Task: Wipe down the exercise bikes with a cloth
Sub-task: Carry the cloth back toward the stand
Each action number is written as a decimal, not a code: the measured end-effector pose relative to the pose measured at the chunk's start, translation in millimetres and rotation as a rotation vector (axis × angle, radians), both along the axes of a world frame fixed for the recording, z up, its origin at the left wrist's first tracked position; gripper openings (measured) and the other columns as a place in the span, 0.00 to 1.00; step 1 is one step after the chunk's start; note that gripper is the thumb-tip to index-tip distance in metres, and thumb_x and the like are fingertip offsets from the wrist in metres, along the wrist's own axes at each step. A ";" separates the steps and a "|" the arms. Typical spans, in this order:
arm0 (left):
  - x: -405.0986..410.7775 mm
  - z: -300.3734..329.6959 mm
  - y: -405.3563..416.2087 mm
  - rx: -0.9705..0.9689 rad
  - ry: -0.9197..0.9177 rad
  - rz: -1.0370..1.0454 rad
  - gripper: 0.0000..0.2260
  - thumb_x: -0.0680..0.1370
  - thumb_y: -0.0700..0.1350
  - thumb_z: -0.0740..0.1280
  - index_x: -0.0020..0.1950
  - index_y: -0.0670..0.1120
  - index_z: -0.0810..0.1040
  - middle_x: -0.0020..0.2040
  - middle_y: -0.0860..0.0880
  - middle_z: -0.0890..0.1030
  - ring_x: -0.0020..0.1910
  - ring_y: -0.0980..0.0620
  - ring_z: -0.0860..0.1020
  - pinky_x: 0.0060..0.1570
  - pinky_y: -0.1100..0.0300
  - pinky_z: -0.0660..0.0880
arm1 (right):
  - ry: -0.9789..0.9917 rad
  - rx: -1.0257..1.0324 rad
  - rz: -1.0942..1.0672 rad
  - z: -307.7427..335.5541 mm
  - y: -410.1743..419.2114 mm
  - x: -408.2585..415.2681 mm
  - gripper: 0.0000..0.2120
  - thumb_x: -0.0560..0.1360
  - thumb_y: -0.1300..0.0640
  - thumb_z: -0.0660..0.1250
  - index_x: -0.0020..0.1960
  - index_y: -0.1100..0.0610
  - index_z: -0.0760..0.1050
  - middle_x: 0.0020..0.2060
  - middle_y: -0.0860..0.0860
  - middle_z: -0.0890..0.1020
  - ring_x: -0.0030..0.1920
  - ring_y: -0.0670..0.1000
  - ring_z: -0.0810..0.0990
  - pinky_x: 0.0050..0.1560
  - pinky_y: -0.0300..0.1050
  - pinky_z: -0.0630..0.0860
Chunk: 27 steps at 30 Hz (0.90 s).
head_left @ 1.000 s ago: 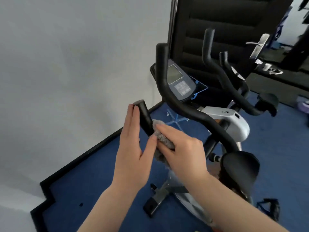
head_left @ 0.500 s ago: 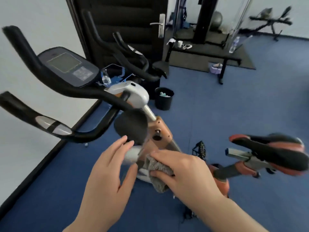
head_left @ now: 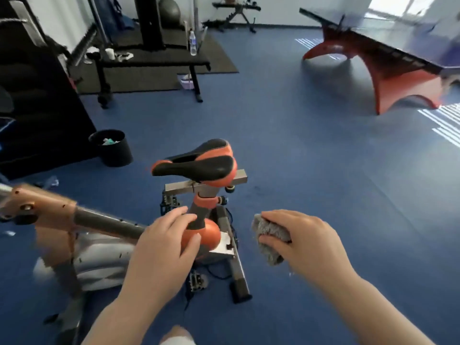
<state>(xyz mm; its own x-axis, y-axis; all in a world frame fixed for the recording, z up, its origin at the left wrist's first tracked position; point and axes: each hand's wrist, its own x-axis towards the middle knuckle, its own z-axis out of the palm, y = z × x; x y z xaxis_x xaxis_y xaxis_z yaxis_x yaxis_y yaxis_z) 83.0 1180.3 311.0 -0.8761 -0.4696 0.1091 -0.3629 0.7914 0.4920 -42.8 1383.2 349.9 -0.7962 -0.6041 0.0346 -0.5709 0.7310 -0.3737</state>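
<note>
An exercise bike stands below me, its black and orange saddle on a grey seat post. An orange-brown frame tube runs off to the left, blurred. My left hand hovers with fingers spread over the orange seat-post joint; I cannot tell if it touches. To the right of the post, my right hand is closed on a bunched grey cloth, held in the air clear of the bike.
A black waste bin stands left of the saddle. Behind it are a black door, a weight bench on a dark mat and a water bottle. A red-legged table tennis table stands at the far right on blue floor.
My view has swung right from the handlebars and console to the saddle. Both hands left the handlebar grip; the right hand carried the cloth to the right of the seat post.
</note>
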 end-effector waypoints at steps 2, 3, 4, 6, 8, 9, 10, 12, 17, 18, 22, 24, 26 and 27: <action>-26.1 1.4 16.0 -0.029 -0.035 -0.050 0.17 0.77 0.53 0.61 0.66 0.53 0.73 0.69 0.56 0.71 0.66 0.54 0.68 0.65 0.55 0.64 | -0.004 -0.001 -0.077 3.4 28.6 -19.1 0.15 0.70 0.43 0.70 0.56 0.39 0.77 0.54 0.34 0.81 0.52 0.44 0.80 0.45 0.41 0.74; -38.6 1.5 21.2 -0.047 -0.055 -0.069 0.17 0.77 0.53 0.60 0.66 0.54 0.72 0.69 0.57 0.70 0.67 0.54 0.68 0.65 0.55 0.64 | 0.000 -0.005 -0.112 4.1 39.7 -29.0 0.15 0.70 0.44 0.70 0.56 0.39 0.77 0.54 0.34 0.81 0.52 0.44 0.80 0.45 0.41 0.74; -51.1 1.6 24.9 -0.064 -0.075 -0.083 0.17 0.77 0.54 0.60 0.66 0.55 0.72 0.68 0.58 0.71 0.66 0.55 0.68 0.65 0.55 0.64 | 0.005 -0.006 -0.147 4.0 48.8 -38.9 0.14 0.70 0.44 0.70 0.56 0.39 0.77 0.53 0.34 0.81 0.51 0.45 0.80 0.44 0.40 0.73; -77.5 1.6 31.4 -0.091 -0.096 -0.102 0.17 0.77 0.55 0.59 0.65 0.55 0.72 0.67 0.59 0.72 0.65 0.56 0.70 0.63 0.57 0.65 | 0.007 -0.008 -0.203 1.9 63.2 -59.7 0.14 0.70 0.45 0.71 0.55 0.39 0.78 0.53 0.35 0.81 0.51 0.45 0.81 0.43 0.40 0.72; -104.2 1.7 37.2 -0.108 -0.106 -0.123 0.16 0.77 0.55 0.59 0.64 0.55 0.73 0.65 0.59 0.73 0.63 0.56 0.71 0.61 0.59 0.66 | -0.012 0.001 -0.235 -2.0 71.6 -79.6 0.14 0.70 0.45 0.71 0.56 0.39 0.78 0.54 0.35 0.81 0.51 0.46 0.80 0.44 0.42 0.73; -118.1 1.5 40.0 -0.111 -0.110 -0.133 0.16 0.77 0.55 0.59 0.63 0.55 0.73 0.64 0.59 0.74 0.62 0.56 0.71 0.60 0.59 0.66 | -0.025 0.013 -0.240 -4.1 74.4 -89.5 0.14 0.71 0.44 0.70 0.57 0.39 0.77 0.54 0.35 0.81 0.51 0.46 0.80 0.45 0.42 0.74; -133.1 0.9 42.8 -0.110 -0.110 -0.141 0.16 0.77 0.55 0.60 0.63 0.55 0.74 0.63 0.58 0.75 0.61 0.56 0.72 0.59 0.59 0.67 | -0.031 0.026 -0.239 -6.3 76.7 -100.2 0.15 0.71 0.43 0.69 0.57 0.38 0.77 0.54 0.35 0.81 0.52 0.46 0.80 0.46 0.42 0.74; -164.3 -0.6 49.1 -0.101 -0.097 -0.139 0.15 0.76 0.54 0.61 0.61 0.54 0.75 0.61 0.58 0.76 0.59 0.55 0.73 0.57 0.59 0.67 | -0.033 0.039 -0.231 -11.1 80.9 -125.2 0.15 0.71 0.42 0.69 0.58 0.38 0.76 0.55 0.35 0.81 0.52 0.46 0.80 0.47 0.43 0.75; -249.6 -14.2 64.2 -0.076 -0.069 -0.121 0.15 0.77 0.54 0.61 0.62 0.52 0.75 0.63 0.57 0.76 0.61 0.54 0.73 0.58 0.59 0.66 | -0.037 0.043 -0.182 -28.9 83.3 -204.8 0.14 0.71 0.42 0.68 0.56 0.37 0.76 0.53 0.33 0.80 0.50 0.44 0.79 0.41 0.39 0.70; -266.1 -16.6 64.4 -0.069 -0.077 -0.112 0.16 0.77 0.54 0.61 0.63 0.52 0.74 0.64 0.57 0.75 0.62 0.54 0.72 0.59 0.59 0.66 | -0.050 0.052 -0.165 -31.1 80.6 -223.9 0.13 0.71 0.42 0.68 0.56 0.37 0.76 0.52 0.32 0.80 0.49 0.43 0.79 0.40 0.37 0.68; -324.4 -20.2 58.2 -0.042 -0.112 -0.022 0.17 0.77 0.56 0.58 0.65 0.54 0.72 0.66 0.59 0.73 0.65 0.55 0.70 0.61 0.60 0.64 | -0.095 0.136 -0.035 -29.3 61.7 -299.6 0.14 0.72 0.41 0.66 0.58 0.36 0.74 0.53 0.31 0.79 0.50 0.40 0.78 0.38 0.34 0.65; -357.6 -19.5 54.2 -0.050 -0.119 0.005 0.18 0.78 0.56 0.58 0.65 0.54 0.72 0.66 0.59 0.73 0.65 0.56 0.69 0.61 0.60 0.63 | -0.072 0.167 0.035 -27.9 49.2 -336.1 0.15 0.73 0.41 0.65 0.59 0.36 0.72 0.54 0.31 0.78 0.51 0.40 0.77 0.36 0.33 0.63; -390.1 -17.2 52.2 -0.053 -0.117 0.024 0.17 0.78 0.56 0.58 0.66 0.54 0.71 0.66 0.58 0.73 0.65 0.56 0.69 0.61 0.60 0.63 | -0.053 0.155 0.085 -22.2 37.6 -368.2 0.15 0.73 0.41 0.65 0.59 0.36 0.73 0.55 0.31 0.78 0.52 0.41 0.78 0.36 0.32 0.62; -404.2 -15.0 53.1 -0.047 -0.116 0.035 0.17 0.78 0.56 0.58 0.66 0.54 0.71 0.66 0.58 0.73 0.65 0.56 0.69 0.60 0.60 0.63 | -0.043 0.142 0.102 -18.8 32.9 -382.2 0.15 0.73 0.42 0.65 0.59 0.37 0.73 0.55 0.31 0.78 0.53 0.41 0.78 0.36 0.34 0.63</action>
